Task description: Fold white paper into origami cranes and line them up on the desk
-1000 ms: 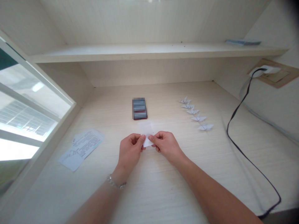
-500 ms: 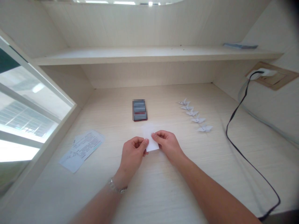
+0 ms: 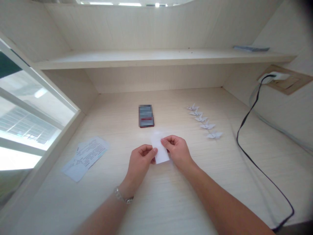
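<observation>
Slightly toward me and rightward the white paper (image 3: 161, 154) has moved since one second ago; it is now between my hands, its near end free below my thumbs; my left hand (image 3: 141, 159) pinches its left edge, my right hand (image 3: 178, 150) pinches the right edge, somewhat higher; beyond lies a blurred dark object (image 3: 146, 116); rightward, five folded paper figures (image 3: 207, 126); leftward, printed papers (image 3: 91, 151).

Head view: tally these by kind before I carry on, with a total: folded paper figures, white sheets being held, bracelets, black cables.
Folded paper figures: 5
Held white sheet: 1
Bracelet: 1
Black cable: 1
Total: 8
</observation>
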A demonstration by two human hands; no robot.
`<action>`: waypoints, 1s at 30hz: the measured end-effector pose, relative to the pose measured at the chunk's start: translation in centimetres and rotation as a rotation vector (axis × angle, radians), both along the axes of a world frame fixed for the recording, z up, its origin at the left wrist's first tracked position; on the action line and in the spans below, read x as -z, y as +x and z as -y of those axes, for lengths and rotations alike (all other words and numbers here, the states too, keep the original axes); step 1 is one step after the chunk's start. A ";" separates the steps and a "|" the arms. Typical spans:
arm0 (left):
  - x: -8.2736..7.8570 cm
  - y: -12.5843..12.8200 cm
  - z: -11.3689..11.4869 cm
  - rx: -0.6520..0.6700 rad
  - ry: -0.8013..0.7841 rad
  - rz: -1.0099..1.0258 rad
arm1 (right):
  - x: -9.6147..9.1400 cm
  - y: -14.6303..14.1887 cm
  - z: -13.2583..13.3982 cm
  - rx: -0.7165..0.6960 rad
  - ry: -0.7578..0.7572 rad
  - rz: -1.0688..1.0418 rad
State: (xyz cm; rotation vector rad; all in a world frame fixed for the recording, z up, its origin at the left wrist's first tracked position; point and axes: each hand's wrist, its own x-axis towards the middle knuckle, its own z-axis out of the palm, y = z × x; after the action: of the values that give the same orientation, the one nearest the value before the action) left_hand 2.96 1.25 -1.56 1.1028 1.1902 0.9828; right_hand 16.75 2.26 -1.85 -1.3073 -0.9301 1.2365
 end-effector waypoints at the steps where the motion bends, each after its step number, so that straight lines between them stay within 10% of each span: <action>1: 0.0 -0.1 -0.2 -0.024 -0.009 0.039 | 0.0 -0.1 0.1 -0.015 -0.002 0.004; 30: -0.2 -1.3 -1.1 -0.107 0.053 -0.111 | -0.3 0.1 0.3 -0.313 -0.014 0.175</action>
State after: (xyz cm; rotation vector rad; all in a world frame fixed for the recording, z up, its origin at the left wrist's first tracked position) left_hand 1.71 2.32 -1.40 1.1573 1.3309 1.0517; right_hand 16.85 1.91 -1.58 -1.3307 -1.2909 1.3825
